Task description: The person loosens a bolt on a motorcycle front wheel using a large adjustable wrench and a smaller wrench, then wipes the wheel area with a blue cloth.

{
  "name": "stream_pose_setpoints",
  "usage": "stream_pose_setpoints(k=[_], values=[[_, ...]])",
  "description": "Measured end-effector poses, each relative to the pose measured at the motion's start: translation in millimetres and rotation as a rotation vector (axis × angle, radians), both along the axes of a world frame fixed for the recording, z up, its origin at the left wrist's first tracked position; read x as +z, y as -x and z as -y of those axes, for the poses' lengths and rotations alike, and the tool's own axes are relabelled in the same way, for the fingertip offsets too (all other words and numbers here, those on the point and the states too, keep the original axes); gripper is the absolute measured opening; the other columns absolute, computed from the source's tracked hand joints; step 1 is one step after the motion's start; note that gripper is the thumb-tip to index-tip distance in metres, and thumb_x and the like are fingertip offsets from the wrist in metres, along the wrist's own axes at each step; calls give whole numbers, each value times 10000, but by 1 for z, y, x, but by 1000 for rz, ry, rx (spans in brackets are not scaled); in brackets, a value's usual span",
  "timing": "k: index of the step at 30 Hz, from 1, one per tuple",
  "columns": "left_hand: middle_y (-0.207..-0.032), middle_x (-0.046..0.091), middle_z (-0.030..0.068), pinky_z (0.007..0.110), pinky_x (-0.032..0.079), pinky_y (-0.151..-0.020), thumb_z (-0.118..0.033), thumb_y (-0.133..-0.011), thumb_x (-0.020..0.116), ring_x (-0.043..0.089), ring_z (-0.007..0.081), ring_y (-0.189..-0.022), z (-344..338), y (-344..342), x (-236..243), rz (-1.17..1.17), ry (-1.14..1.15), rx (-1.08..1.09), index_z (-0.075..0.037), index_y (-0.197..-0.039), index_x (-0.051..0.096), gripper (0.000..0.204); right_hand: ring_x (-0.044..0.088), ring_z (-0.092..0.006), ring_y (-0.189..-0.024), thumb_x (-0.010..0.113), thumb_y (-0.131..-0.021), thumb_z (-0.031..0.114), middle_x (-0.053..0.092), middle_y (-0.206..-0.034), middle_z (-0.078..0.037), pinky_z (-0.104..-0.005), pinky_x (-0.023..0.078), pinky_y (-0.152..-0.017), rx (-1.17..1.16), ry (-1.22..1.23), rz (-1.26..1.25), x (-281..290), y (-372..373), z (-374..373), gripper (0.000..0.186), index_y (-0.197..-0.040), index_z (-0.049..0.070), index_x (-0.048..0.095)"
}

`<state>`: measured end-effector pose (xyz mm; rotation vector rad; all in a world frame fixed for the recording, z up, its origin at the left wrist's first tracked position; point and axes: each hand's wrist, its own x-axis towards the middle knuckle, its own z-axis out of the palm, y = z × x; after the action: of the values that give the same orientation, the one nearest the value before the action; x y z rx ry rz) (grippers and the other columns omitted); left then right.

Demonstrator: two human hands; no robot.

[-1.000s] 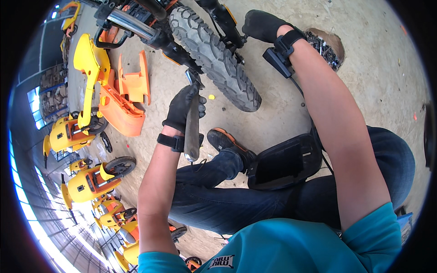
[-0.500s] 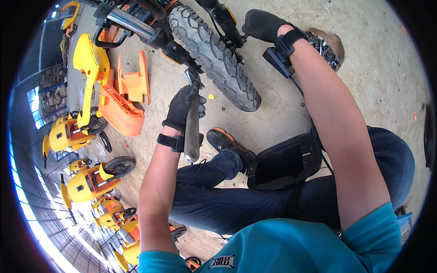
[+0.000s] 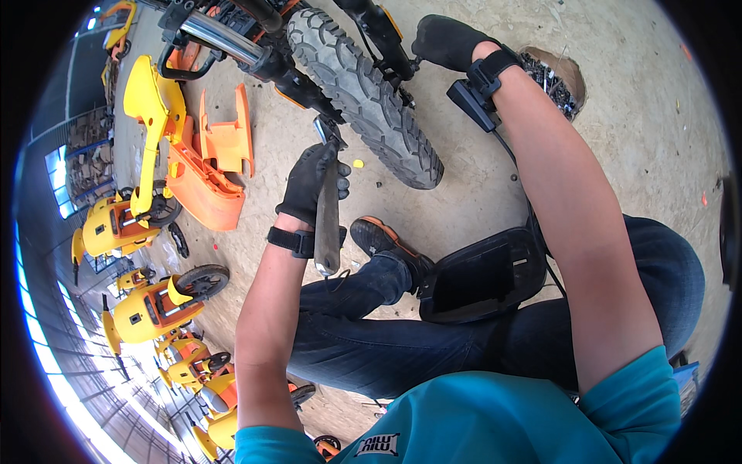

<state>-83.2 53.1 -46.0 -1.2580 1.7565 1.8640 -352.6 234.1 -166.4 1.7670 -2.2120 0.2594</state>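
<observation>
- I see the tool (image 3: 328,224) at the left side of the front wheel, its grey handle running back over the left wrist and its shiny head up by the foot of the fork (image 3: 297,91); I can't tell whether the head touches.
- I have the left hand (image 3: 308,182), gloved in black, wrapped around that tool in a narrow grip.
- I see the knobbly tyre (image 3: 371,116) between the two hands.
- I have the right hand (image 3: 452,42), gloved too, at the wheel's far side beside the other fork leg (image 3: 382,39); I can't tell what its fingers hold.
- Near the right wrist I see a container of small parts (image 3: 553,83).
- A yellow bit (image 3: 358,164) lies near the left fingers.
- Farther left I see orange panels (image 3: 224,139), a yellow panel (image 3: 151,93) and yellow bikes (image 3: 143,313).
</observation>
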Motion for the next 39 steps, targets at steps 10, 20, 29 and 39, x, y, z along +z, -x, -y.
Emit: stream_pose_setpoints(k=[10, 20, 29, 39], values=[[-712, 551, 31, 231, 419, -444, -333, -927, 481, 500, 110, -503, 5, -3, 2, 20, -29, -23, -106, -1160, 533, 329, 576, -286, -793, 536, -768, 124, 588, -748, -128, -367, 478, -709, -12, -15, 56, 3, 0, -1, 95, -733, 68, 604], [-735, 575, 44, 228, 432, -442, -319, -916, 508, 521, 113, -507, -5, -1, 4, 25, 37, 29, -92, -1112, 548, 303, 580, -283, -797, 547, -762, 103, 589, -754, -126, -361, 484, -717, -34, -17, 32, 3, -2, -2, 77, -746, 69, 614], [-761, 604, 59, 229, 438, -436, -317, -901, 531, 536, 119, -495, -11, 0, 14, 41, 98, 11, -87, -1094, 552, 301, 582, -274, -798, 550, -758, 104, 588, -743, -113, -352, 484, -715, -19, -6, 17, -1, 0, -1, 69, -740, 78, 610], [-772, 616, 72, 230, 445, -439, -330, -903, 522, 539, 118, -495, -4, -1, 14, 71, 104, -40, -94, -1103, 527, 310, 579, -271, -796, 549, -760, 107, 585, -741, -108, -352, 483, -716, -13, -4, 18, 2, -1, -1, 69, -740, 82, 610]])
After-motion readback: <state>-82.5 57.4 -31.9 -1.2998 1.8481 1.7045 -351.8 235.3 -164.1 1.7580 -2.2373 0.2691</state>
